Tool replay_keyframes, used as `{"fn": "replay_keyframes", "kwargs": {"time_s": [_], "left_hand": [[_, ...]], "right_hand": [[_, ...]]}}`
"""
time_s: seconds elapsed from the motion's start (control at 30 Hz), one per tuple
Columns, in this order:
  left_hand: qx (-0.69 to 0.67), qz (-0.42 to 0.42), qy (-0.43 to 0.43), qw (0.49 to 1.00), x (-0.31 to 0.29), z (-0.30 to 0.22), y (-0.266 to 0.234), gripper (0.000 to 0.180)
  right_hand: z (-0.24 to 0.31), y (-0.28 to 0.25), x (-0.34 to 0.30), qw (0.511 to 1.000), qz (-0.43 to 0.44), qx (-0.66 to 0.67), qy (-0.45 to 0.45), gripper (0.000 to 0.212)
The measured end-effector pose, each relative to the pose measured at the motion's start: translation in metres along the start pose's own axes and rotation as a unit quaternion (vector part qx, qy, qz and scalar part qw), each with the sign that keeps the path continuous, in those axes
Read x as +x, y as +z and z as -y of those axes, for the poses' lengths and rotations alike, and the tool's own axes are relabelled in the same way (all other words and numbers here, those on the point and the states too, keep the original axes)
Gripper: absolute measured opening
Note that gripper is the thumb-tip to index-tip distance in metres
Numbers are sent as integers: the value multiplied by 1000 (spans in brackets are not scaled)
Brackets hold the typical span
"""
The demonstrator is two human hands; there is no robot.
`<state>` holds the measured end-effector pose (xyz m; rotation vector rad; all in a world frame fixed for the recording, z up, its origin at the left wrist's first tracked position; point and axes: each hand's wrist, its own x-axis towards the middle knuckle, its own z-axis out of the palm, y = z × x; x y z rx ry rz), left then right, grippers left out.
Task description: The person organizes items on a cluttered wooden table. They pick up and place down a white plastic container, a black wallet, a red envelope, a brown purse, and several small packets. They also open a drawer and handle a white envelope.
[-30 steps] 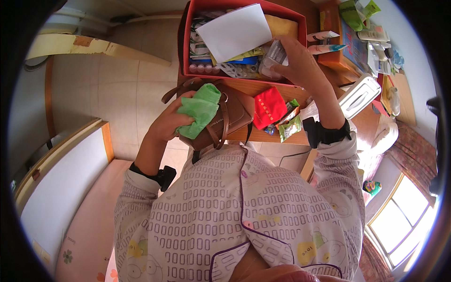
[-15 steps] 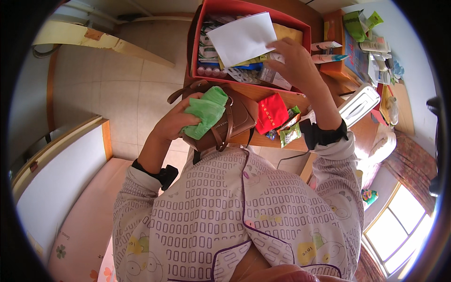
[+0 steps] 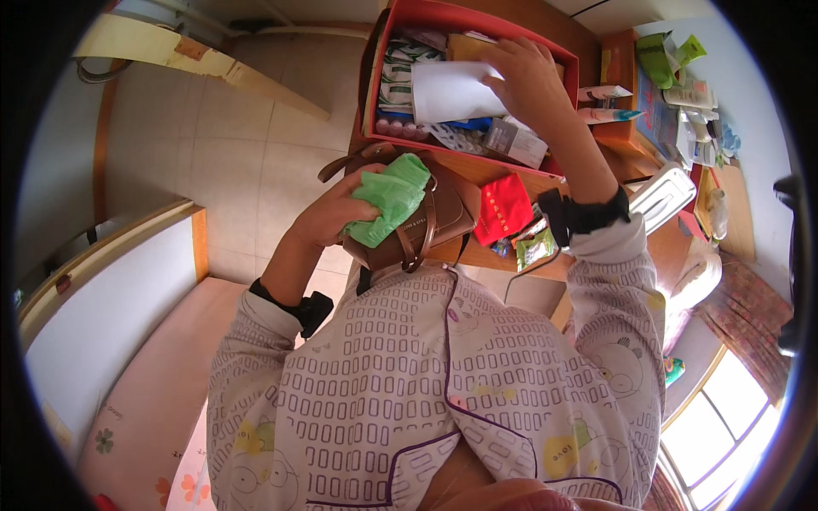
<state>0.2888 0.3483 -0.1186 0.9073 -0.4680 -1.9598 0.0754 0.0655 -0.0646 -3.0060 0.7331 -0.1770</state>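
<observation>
My left hand (image 3: 339,209) is closed around a crumpled, soft-looking green packet (image 3: 388,198). It holds the packet above a brown handbag (image 3: 439,223) with a flap and strap. Inside a red open box (image 3: 371,94), my right hand (image 3: 528,78) reaches over the right side of a white sheet of paper (image 3: 452,92), thumb and fingers apart; the fingertips are partly hidden. Around the paper lie green-and-white packets (image 3: 398,72), pill blister packs (image 3: 456,136) and a small grey-white carton (image 3: 516,141).
A red pouch (image 3: 504,209) and small wrapped snacks (image 3: 535,249) lie on the wooden table beside the handbag. To the right are tubes (image 3: 609,115), a white case (image 3: 663,198) and bottles (image 3: 690,95). A pink bed (image 3: 162,366) is at the lower left.
My right hand has shifted upward and farther into the box. The white paper sits lower among the contents, and more of the grey-white carton shows. My left hand still holds the green packet.
</observation>
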Motion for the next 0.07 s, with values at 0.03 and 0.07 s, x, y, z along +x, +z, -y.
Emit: {"fn": "replay_keyframes", "kwargs": {"time_s": [0.03, 0.07], "left_hand": [[3, 3, -1, 1000, 0, 1, -1, 70], [7, 5, 0, 1000, 1, 1, -2, 71]], "right_hand": [[-6, 0, -7, 999, 32, 29, 15, 41], [-12, 1, -13, 996, 65, 58, 29, 43]]}}
